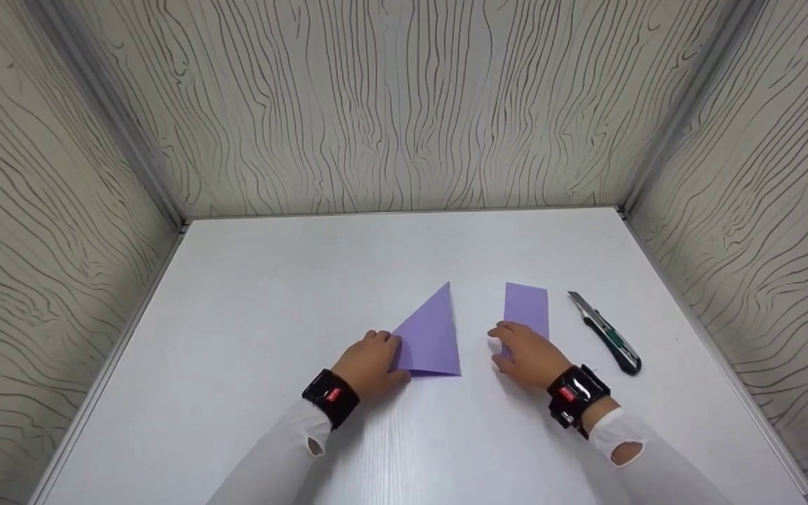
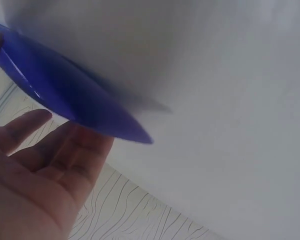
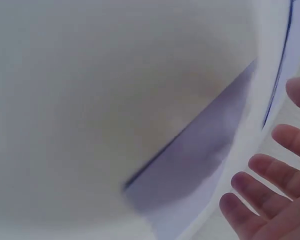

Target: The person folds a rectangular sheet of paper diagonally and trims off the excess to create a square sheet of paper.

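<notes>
A purple sheet of paper folded into a triangle (image 1: 432,340) lies on the table, its tip pointing away and its near edge slightly parted. My left hand (image 1: 374,365) holds it by the left corner. From the left wrist, the layers of the folded paper (image 2: 85,95) bow apart, with fingers against one side and a thumb tip at the far left. Right of it lies a purple paper strip (image 1: 527,305), its near end partly covered by my right hand (image 1: 532,356). In the right wrist view the fingers (image 3: 260,190) are spread and loosely bent beside the strip (image 3: 195,155).
A utility knife (image 1: 606,333) with a dark green and black handle lies right of the strip, blade end pointing away. The white table (image 1: 292,280) is enclosed by wood-grain panels (image 1: 404,105) at the back and both sides.
</notes>
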Motion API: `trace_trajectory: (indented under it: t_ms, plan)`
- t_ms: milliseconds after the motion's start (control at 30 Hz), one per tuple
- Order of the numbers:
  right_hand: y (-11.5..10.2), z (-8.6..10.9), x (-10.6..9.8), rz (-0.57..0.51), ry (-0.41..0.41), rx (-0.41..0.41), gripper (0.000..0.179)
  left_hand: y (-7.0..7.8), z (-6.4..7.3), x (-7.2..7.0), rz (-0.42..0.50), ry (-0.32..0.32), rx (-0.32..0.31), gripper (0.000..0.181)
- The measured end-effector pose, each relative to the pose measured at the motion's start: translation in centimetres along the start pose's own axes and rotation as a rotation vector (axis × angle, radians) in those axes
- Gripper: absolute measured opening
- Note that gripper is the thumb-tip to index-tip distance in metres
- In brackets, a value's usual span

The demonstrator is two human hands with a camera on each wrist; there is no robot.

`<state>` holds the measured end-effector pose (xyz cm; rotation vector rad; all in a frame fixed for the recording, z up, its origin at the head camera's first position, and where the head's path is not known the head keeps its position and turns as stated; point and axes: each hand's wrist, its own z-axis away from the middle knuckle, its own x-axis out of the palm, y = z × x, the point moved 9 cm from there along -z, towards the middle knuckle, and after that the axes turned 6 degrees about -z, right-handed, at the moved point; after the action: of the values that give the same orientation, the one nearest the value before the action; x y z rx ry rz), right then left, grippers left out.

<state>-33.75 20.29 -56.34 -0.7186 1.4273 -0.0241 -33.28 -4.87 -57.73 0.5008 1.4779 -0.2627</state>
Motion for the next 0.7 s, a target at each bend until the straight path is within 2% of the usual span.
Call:
trace_trajectory:
  t_ms: [133,233,367,533,600,700]
  plan:
    - [-1.7,-0.7,0.7,-0.114,0.021,-0.020,0.039,0.2,0.1,-0.1,0.014,-0.001,0.006,0.050]
    - [-2.3,-1.1,1.3,-0.209,0.028,0.012,0.041,0.3,0.1,-0.2,0.016,-0.002,0.015,0.047]
    - [-2.8,-2.0,1.7,-0.389,0.056,0.112,0.043,0.4,0.1,-0.1,0.011,-0.008,0.016,0.045]
    - [-2.7,-3.4,2.2,-0.669,0.113,0.298,0.044,0.6,-0.1,0.0,-0.004,-0.005,0.020,0.046]
    - [-2.6,-3.7,2.5,-0.726,0.134,0.369,0.043,0.7,-0.1,0.1,-0.007,-0.006,0.022,0.046]
    - [-2.4,-4.1,3.1,-0.794,0.143,0.431,0.041,1.0,-0.2,0.0,-0.005,-0.008,0.026,0.047]
